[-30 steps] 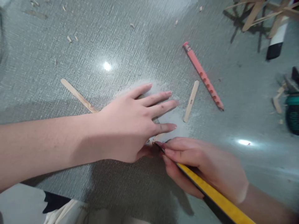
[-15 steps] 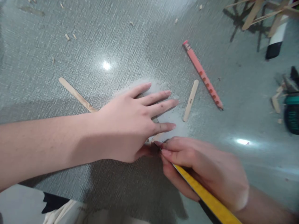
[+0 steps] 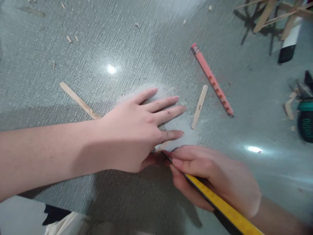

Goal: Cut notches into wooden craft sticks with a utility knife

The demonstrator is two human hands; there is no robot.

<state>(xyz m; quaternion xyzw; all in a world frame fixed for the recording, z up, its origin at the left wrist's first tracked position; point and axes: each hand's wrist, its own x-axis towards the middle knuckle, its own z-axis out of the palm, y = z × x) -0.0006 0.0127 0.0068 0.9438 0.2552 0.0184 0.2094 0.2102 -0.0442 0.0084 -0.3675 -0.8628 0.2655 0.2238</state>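
My left hand (image 3: 149, 120) lies palm down with its fingers spread, over a pale patch and a small flat piece that is mostly hidden beneath it. A bit of light wood (image 3: 164, 145) shows below its little finger. My right hand (image 3: 202, 173) is closed around a yellow and black cutter (image 3: 207, 192). The cutter's dark tip touches or nearly touches the wood by my left thumb; the exact contact is hidden. A long wooden stick (image 3: 79, 101) reaches to my left wrist. To the right of my left fingers lies a short stick (image 3: 200, 107) with a small slot.
A pink pencil (image 3: 213, 80) lies beyond the short stick. At the upper right stand crossed wooden sticks (image 3: 265, 16) and a white, black-ended marker (image 3: 290, 42). A dark and teal object (image 3: 305, 119) is at the right edge. Wood chips (image 3: 69, 39) dot the grey table (image 3: 122, 42).
My right hand and the cutter have shifted slightly right and down, and more of the cutter's dark front shows. My left hand has hardly moved.
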